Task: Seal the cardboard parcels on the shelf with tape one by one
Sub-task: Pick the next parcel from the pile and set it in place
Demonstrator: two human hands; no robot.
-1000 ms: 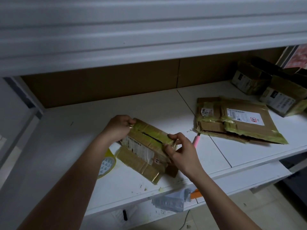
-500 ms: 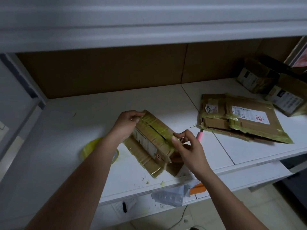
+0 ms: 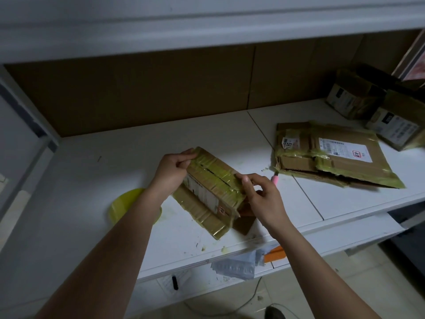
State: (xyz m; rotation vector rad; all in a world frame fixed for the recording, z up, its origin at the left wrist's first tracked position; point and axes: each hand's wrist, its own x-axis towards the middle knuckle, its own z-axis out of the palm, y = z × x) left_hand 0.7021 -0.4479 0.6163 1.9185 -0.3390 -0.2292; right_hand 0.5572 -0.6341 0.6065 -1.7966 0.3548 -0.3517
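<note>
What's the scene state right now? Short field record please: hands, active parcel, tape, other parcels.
left hand: grips the far end of the parcel in hand
right hand: pinches the near end of its taped top
parcel in hand: yellowish tape over the top, dark slit along the seam still showing
tape roll: yellow, on the shelf, partly hidden by the left forearm
flat parcel: lying on the shelf to the right, taped, white label up
back boxes: two at far right
pink pen: behind the right hand

On the shelf [image 3: 96, 171], the tape roll [image 3: 125, 204] lies left of the held parcel [image 3: 212, 187]; a flattened parcel [image 3: 331, 157] lies right, two boxes [image 3: 372, 109] behind it.
</note>
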